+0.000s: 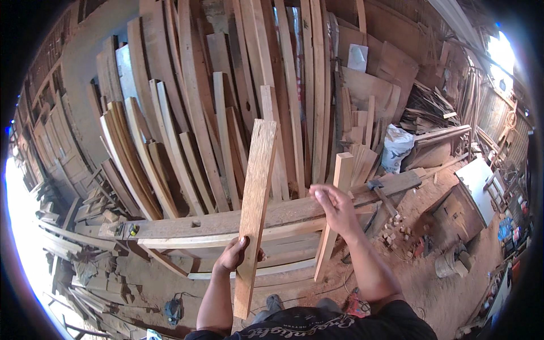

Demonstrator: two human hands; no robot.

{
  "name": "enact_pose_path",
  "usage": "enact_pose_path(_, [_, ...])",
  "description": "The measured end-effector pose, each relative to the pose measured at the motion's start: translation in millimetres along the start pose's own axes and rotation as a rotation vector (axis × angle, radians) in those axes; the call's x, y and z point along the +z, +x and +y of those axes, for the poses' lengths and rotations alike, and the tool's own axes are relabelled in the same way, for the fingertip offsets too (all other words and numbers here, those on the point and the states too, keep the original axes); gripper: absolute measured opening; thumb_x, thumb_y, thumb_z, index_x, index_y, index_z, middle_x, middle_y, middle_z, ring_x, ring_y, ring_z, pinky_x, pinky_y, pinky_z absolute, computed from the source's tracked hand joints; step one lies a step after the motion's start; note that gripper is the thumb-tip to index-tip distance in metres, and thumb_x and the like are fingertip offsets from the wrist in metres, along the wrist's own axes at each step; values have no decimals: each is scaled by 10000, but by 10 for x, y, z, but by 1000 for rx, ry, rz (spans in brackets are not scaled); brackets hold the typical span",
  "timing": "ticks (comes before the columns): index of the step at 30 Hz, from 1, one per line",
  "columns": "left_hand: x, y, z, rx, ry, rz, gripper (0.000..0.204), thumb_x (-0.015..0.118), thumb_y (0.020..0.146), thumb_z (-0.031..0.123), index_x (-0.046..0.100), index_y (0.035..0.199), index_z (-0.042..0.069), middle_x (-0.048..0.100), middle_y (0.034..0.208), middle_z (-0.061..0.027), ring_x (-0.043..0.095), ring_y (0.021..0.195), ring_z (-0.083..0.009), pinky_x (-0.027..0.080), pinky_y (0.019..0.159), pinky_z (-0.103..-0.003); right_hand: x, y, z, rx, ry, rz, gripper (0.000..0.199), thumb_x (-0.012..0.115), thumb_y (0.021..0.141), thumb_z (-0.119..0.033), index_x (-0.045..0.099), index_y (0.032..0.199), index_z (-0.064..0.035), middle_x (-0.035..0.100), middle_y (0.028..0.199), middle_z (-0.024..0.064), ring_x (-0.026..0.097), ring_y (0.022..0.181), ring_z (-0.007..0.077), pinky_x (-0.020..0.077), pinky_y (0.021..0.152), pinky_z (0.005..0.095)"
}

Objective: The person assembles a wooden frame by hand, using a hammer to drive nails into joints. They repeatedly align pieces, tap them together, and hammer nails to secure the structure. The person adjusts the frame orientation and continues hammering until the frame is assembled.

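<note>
My left hand point(231, 255) grips a long flat wooden board point(256, 187) by its lower half, the thumb lying across its face. The board stands nearly upright in front of me, tilted slightly right at the top. Raised to the right of it, my right hand point(334, 211) holds nothing, thumb and fingers apart. Behind that hand a second wooden piece point(325, 255) leans at the workbench; the hand overlaps it, and I cannot tell whether they touch. The thick beam of the workbench point(221, 220) runs across behind both hands.
A small yellow-and-black tool point(134, 230) sits at the bench's left end, a hammer point(385, 198) at the right. Tall planks point(198, 113) lean on the wall. A white sack point(396, 148), a bucket point(450, 264), a dark power tool point(174, 309) and wood offcuts point(395, 232) stand around.
</note>
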State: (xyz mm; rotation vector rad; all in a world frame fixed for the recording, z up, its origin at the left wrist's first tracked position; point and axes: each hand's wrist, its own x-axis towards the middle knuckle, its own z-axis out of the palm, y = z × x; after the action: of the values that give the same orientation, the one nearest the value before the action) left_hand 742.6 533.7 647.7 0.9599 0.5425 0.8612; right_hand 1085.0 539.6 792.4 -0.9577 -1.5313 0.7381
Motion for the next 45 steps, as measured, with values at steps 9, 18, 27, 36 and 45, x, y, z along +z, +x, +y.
enact_pose_path(9, [150,409,-114,-67,381,171,670,729,988,441,541,1338,-98,698,1085,-196,719,932,-279,595,852,-431,-501,1257,114,-111,-103,0,827,895,846,-408,548,1491,-24,658,1369,175,647,1241,267,507,1090,402])
enact_pose_path(18, [626,329,393,70,1171,435,730,857,839,498,688,1243,-85,765,888,-197,763,860,-250,584,782,-378,-803,1319,693,169,216,-24,596,529,1098,-514,689,1330,12,751,1133,87,668,1100,142,514,985,307])
enact_pose_path(27, [604,88,794,402,1791,878,558,953,635,318,767,1110,92,770,1005,-101,724,993,-306,512,1001,-458,-938,1047,699,79,319,-410,761,831,901,-123,467,1559,-5,534,1553,140,552,1382,220,449,1158,372])
enact_pose_path(36, [510,-43,999,703,2099,1062,625,858,532,17,756,1144,95,763,1175,-74,708,1150,-261,372,1191,-494,-903,821,733,106,180,-488,816,928,787,-92,523,1495,-54,593,1402,106,555,1327,204,464,1141,360])
enact_pose_path(45, [409,31,943,655,2061,872,516,813,624,51,760,1132,127,755,1166,-50,708,1130,-262,481,1082,-505,-985,531,939,208,217,-465,734,938,763,-59,536,1377,-53,600,1315,74,589,1242,199,498,1068,348])
